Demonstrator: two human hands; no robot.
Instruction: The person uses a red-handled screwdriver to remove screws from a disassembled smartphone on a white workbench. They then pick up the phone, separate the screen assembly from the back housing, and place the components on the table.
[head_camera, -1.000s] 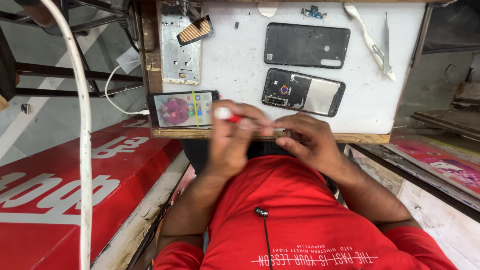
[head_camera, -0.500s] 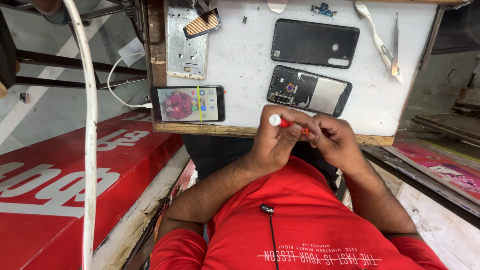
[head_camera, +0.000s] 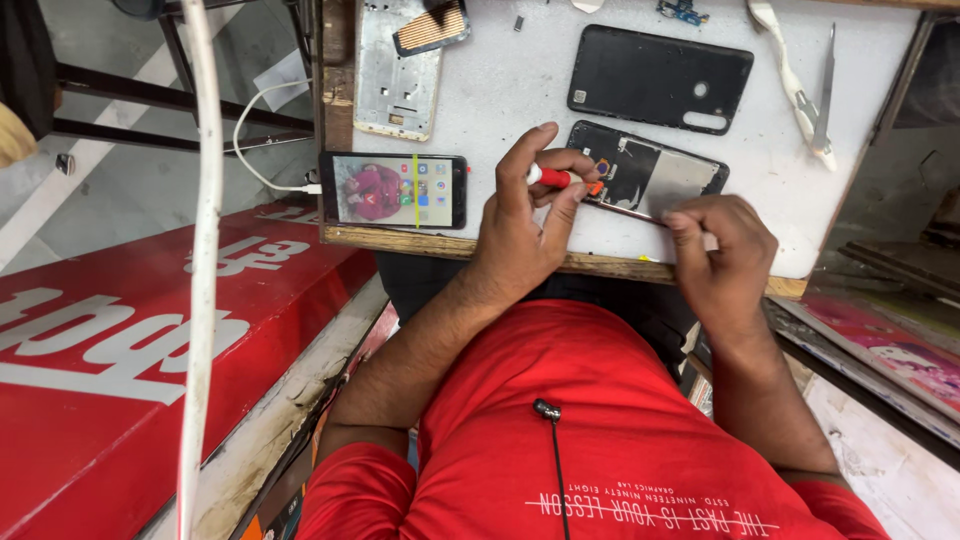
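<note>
Nearest the camera is the person's red shirt, with a thin black cord hanging down its front. Past it, both forearms reach to the near edge of a white worktable. The left hand is curled around a red-handled screwdriver, thumb and fingers pinched on the handle while the index finger stands up straight; the tool's tip points right, toward an opened phone lying with its back off and its insides showing. The right hand is closed loosely, fingertips pressed down at the phone's near edge, touching it; what it may pinch there I cannot tell. The opened phone sits close to the table's front edge, between the 2 hands and a little beyond them. To its left, also at the front edge, lies a second phone with a lit screen, and a white cable runs off its left end. Farther back lies a black back cover, and to the left of that a silver metal frame with a small brush resting on it. At the far right, tweezers lie beside a white plastic tool. Off the table's left side, lower down, is a big red sign board.
</note>
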